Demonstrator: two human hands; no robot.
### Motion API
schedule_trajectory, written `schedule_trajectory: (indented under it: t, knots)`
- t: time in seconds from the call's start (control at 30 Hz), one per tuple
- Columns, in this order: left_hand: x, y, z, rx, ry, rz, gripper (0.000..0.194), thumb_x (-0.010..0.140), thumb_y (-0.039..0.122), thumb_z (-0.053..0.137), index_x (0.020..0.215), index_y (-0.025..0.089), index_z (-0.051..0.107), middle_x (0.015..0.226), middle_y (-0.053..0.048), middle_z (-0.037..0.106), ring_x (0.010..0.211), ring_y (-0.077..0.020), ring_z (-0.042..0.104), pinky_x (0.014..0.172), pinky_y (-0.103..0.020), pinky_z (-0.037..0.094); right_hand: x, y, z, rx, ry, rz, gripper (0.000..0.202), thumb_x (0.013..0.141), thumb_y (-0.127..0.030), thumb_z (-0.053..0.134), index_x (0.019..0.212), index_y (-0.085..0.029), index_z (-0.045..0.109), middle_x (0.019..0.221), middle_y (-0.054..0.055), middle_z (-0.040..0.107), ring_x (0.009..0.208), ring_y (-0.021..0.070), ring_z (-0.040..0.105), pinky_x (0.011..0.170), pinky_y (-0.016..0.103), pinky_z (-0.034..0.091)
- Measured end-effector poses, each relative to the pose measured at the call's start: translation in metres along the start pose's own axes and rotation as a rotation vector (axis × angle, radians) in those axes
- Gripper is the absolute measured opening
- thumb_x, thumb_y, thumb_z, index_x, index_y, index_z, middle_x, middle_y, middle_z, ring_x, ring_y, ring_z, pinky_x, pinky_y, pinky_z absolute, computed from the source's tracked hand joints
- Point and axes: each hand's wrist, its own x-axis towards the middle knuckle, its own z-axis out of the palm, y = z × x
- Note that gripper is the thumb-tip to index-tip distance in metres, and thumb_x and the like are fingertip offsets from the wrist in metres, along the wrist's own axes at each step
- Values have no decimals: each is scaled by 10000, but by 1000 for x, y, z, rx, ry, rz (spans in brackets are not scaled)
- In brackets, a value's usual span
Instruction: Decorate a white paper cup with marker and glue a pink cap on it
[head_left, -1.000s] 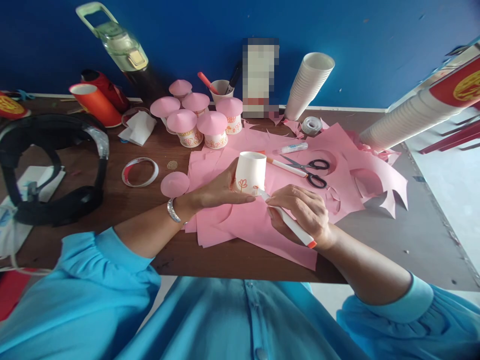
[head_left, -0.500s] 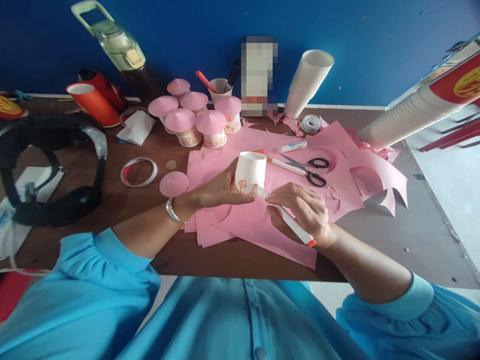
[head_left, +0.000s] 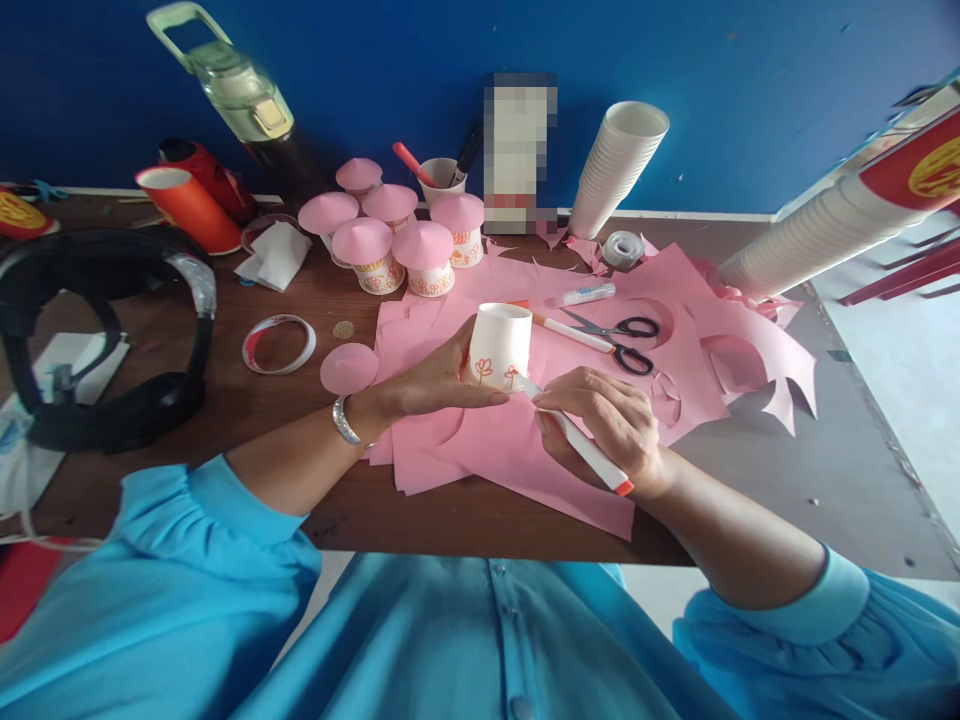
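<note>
Your left hand (head_left: 439, 375) is wrapped around a smooth white paper cup (head_left: 501, 335), spread only as wide as the cup's body, with one digit lying along its near lower edge. The cup sits in your grip over the desk (head_left: 352, 520), narrower end up, with thin orange flower outlines around its lower wall. Your right hand (head_left: 600, 420), just right of the cup, is pinched together on a slim marker with a white barrel and orange end (head_left: 589, 450). Its tip is at the cup's lower right wall; you cannot tell here whether it touches.

Flat, matte pink paper sheets (head_left: 525, 460) spread beneath and around the cup, their edges cut straight in places and curved in others. Right of the cup lie metal scissors with black looped handles (head_left: 609, 331) and a second white-and-orange marker (head_left: 577, 335). Beyond the cup and to its left, a cluster of patterned paper cups with pointed pink paper cones on top (head_left: 424, 245) stands upright. Nearer the cup on that side is a loose, shallow pink paper cone (head_left: 349, 370).
</note>
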Motion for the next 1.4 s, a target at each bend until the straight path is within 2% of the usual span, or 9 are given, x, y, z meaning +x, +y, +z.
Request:
schedule_trajectory:
  t: [0.17, 0.33, 0.5, 0.8, 0.9, 1.07, 1.23, 1.4]
  knots:
    - [1, -1, 0, 1, 14, 13, 640, 790, 377, 929, 1329, 251, 606, 1172, -77, 701, 1061, -252, 662, 868, -375, 563, 0, -1, 0, 6, -16, 13, 232, 938, -54, 619, 1102, -217, 606, 816, 22, 715, 686, 170, 706, 624, 296, 626]
    - [1, 7, 3, -18, -7, 22, 627, 799, 374, 919, 1328, 247, 609, 1140, -69, 697, 1052, -246, 654, 894, -382, 557, -1, 0, 0, 3, -3, 0, 255, 910, -25, 642, 1103, -190, 614, 814, 35, 717, 682, 176, 704, 631, 298, 626]
    - [-1, 14, 5, -17, -9, -45, 652, 833, 433, 882, 1378, 238, 582, 1164, -77, 680, 1078, -252, 635, 898, -384, 555, -1, 2, 0, -17, 12, -15, 235, 927, -47, 648, 1116, -184, 619, 817, 37, 722, 697, 187, 712, 632, 310, 638]
    - [-1, 6, 2, 3, -11, -12, 652, 833, 454, 877, 1384, 250, 594, 1224, -98, 670, 1120, -275, 634, 920, -409, 566, 1, 0, -2, -43, -1, -4, 221, 931, -37, 643, 1093, -182, 604, 799, 42, 708, 686, 181, 694, 624, 305, 627]
    - [-1, 10, 2, 0, -16, -10, 662, 831, 454, 879, 1388, 241, 594, 1203, -99, 676, 1089, -269, 637, 906, -402, 569, 0, 0, -2, -34, -2, 7, 234, 935, -41, 635, 1102, -202, 601, 797, 25, 702, 681, 172, 688, 613, 296, 613]
    - [-1, 16, 5, 13, 14, -8, 726, 810, 468, 890, 1426, 240, 583, 1235, -106, 675, 1152, -305, 628, 957, -446, 559, 0, -1, -1, -12, -10, 17, 206, 944, -50, 620, 1080, -203, 597, 806, 31, 709, 677, 165, 686, 610, 293, 611]
    - [1, 9, 3, -4, -7, 24, 579, 827, 426, 885, 1311, 232, 631, 1197, -96, 683, 1149, -287, 627, 924, -398, 562, 0, -2, -1, -2, -12, 25, 209, 947, -56, 614, 1089, -208, 595, 807, 26, 709, 679, 163, 692, 614, 292, 619]
    - [3, 5, 2, 3, -25, 50, 534, 831, 443, 881, 1263, 224, 657, 1142, -92, 707, 1155, -294, 641, 967, -426, 556, 0, -3, 1, 3, -1, 7, 221, 939, -44, 628, 1099, -194, 598, 804, 36, 710, 683, 168, 695, 622, 296, 623]
